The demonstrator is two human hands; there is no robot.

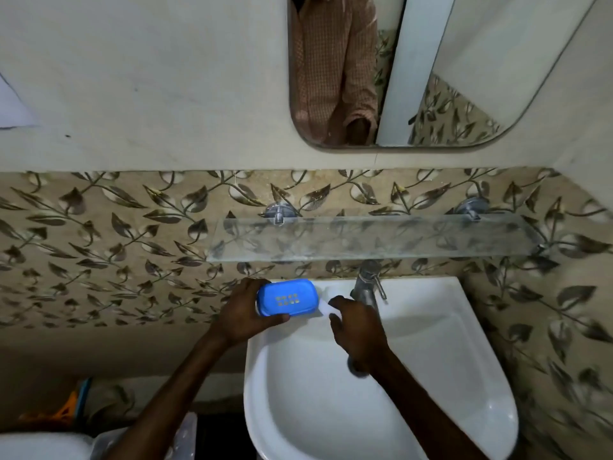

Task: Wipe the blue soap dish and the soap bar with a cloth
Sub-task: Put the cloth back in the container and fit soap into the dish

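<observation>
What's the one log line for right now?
left hand: holds dish | right hand: pinches white thing beside dish | place: over sink

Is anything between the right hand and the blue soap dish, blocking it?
Nothing visible blocks it. The left hand holds the blue soap dish, and the right hand is close beside its right end. Only a white thing, perhaps the cloth, shows between them at the right hand's fingers.

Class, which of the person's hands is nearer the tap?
Right. The right hand is just in front of the tap; the left hand holds the blue soap dish further left.
</observation>
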